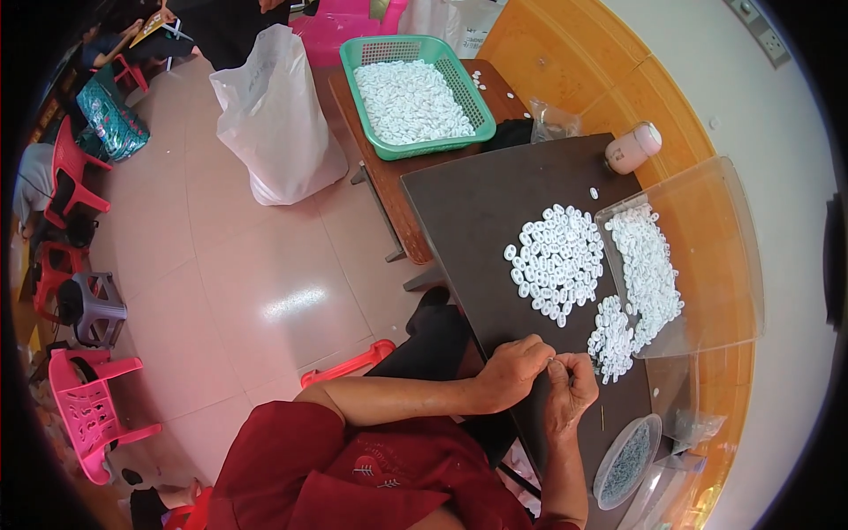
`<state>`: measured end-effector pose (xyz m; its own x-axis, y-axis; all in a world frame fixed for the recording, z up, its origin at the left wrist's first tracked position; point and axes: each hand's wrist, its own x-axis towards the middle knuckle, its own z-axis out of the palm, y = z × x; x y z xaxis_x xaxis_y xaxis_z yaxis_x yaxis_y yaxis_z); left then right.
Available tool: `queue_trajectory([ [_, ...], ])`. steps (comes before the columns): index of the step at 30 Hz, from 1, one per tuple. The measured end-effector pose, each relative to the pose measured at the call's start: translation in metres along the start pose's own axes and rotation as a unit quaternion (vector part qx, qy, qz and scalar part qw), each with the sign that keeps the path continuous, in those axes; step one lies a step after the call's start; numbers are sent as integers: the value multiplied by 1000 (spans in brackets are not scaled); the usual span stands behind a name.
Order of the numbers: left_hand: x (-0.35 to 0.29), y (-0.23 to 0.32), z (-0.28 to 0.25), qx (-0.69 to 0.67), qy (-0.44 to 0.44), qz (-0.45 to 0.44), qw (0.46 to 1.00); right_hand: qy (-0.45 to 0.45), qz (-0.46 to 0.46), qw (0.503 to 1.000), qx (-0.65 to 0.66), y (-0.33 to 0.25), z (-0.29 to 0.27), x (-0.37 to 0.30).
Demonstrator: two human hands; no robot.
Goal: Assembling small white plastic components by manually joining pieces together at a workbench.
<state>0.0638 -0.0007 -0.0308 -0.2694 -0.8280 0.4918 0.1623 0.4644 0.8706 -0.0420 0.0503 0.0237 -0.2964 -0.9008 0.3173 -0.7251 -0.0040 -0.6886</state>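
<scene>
My left hand (pixel 512 375) and my right hand (pixel 572 395) meet at the fingertips over the near edge of the dark table. Both are closed in a pinch around something tiny and pale that I cannot make out. Just beyond them lies a loose pile of small white oval pieces (pixel 561 261) with dark centres. A smaller pile of the same pieces (pixel 611 340) sits right of my hands, at the mouth of a clear plastic tray (pixel 720 256) heaped with more. Near my right wrist are a thin brass-coloured rod (pixel 603 418) and a round tub of small grey-blue bits (pixel 629 464).
A pinkish jar (pixel 634 147) stands at the table's far right corner, by the wooden panel. A green basket (pixel 382 150) full of white pieces rests on a brown table (pixel 389 194) beyond. Left of it stands a white plastic bag (pixel 274 124). Pink chairs (pixel 93 411) line the left.
</scene>
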Motion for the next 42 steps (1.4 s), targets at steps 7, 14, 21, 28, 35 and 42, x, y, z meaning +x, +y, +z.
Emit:
queue_trajectory([
  [7,9,0,-3,-1,-34,6,999,8,-33,997,-66,-3,-5,4],
  [14,17,8,-11,-69,-95,-108,987,122,33,992,-28,20,-36,-10],
  [21,13,7,-7,-77,-95,-113,986,312,182,931,48,79,-154,-9],
  [28,7,13,-10,-69,-93,-108,987,45,221,974,-4,19,-122,-73],
  [35,10,7,-13,-93,-106,-123,982,-376,315,871,-32,38,-133,-264],
  [42,13,6,-14,-156,-91,-157,971,-215,545,768,260,-16,-118,-267],
])
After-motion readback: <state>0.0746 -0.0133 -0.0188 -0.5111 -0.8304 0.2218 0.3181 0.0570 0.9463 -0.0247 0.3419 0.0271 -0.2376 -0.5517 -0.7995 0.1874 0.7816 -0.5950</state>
